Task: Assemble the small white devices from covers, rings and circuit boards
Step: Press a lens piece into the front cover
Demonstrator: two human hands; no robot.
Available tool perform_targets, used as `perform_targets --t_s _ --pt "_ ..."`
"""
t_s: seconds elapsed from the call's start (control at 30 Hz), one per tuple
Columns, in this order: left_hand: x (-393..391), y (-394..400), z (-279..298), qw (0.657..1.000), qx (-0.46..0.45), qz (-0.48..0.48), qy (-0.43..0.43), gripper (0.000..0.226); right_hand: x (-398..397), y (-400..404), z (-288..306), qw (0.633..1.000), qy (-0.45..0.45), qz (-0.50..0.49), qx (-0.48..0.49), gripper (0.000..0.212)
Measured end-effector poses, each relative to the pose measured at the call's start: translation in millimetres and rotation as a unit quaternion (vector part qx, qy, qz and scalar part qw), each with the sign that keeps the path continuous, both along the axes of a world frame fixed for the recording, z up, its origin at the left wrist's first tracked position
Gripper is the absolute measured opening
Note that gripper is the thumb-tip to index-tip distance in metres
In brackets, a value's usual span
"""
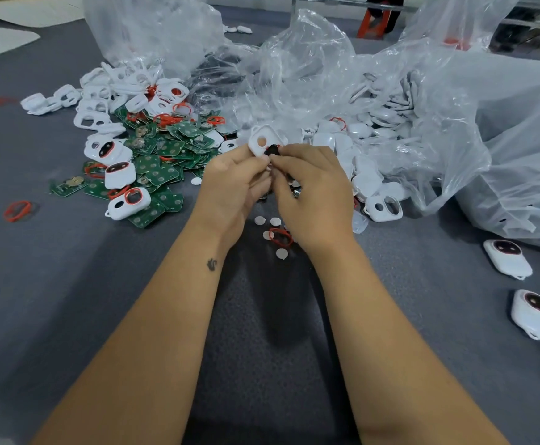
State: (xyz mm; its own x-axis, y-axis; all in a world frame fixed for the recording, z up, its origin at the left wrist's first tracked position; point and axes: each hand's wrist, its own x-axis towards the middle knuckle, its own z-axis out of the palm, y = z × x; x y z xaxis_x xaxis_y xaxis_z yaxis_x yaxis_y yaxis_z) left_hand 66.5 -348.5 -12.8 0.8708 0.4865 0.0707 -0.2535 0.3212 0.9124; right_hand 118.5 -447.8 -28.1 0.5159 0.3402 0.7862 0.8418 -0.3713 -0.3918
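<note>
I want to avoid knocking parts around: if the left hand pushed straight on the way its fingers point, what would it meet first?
The left hand holds a white cover and points up-right; likely first the white shells by the clear plastic bag, though depth is unclear.

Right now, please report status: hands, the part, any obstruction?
Left hand holds white cover. Right hand pinches a dark piece at its opening. Nothing blocks; red ring lies on the mat below.
</note>
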Motion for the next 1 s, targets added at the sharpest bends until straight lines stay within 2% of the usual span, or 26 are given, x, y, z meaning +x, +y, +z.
perform_targets --t_s 0.1,0.27,0.43,0.53,0.67,0.8,0.9,0.93,1.0 --pt "1.8 3.3 -1.1 0.999 -0.037 0.019 -0.003 0.041 -3.2 0.0 2.9 0.999 -0.025 0.009 -0.038 0.023" --pt "5.4 6.1 -0.8 0.991 -0.124 0.04 -0.019 0.02 -6.8 1.6 4.3 0.996 -0.059 0.005 -0.065 0.024" --pt "5.4 4.5 -1.0 0.995 -0.097 0.023 0.003 0.011 -5.5 1.6 2.0 0.997 -0.055 -0.025 -0.055 0.018" --pt "3.5 2.3 0.1 0.996 -0.082 0.02 -0.001 0.016 -4.0 2.3 1.3 0.997 -0.037 -0.032 -0.056 0.02" --pt "2.5 2.7 1.5 0.994 -0.11 0.003 -0.017 0.017 -4.6 3.0 -0.2 0.998 -0.017 -0.028 -0.051 0.024" --pt "2.8 4.2 -0.6 0.988 -0.143 -0.047 -0.038 0.034 -4.9 2.6 1.2 0.998 0.055 -0.009 -0.021 0.028" --pt "4.8 1.2 -0.3 0.994 -0.108 -0.017 -0.009 0.024 -6.2 2.0 5.1 0.987 0.155 0.012 0.044 0.017" --pt "4.9 0.7 -0.7 0.996 -0.094 -0.001 0.001 0.02 -6.4 1.3 7.8 0.971 0.218 0.03 0.092 0.011" --pt "4.7 1.7 -2.0 0.997 -0.077 0.027 0.008 0.018 -3.8 -0.3 12.4 0.91 0.353 0.086 0.201 0.012"
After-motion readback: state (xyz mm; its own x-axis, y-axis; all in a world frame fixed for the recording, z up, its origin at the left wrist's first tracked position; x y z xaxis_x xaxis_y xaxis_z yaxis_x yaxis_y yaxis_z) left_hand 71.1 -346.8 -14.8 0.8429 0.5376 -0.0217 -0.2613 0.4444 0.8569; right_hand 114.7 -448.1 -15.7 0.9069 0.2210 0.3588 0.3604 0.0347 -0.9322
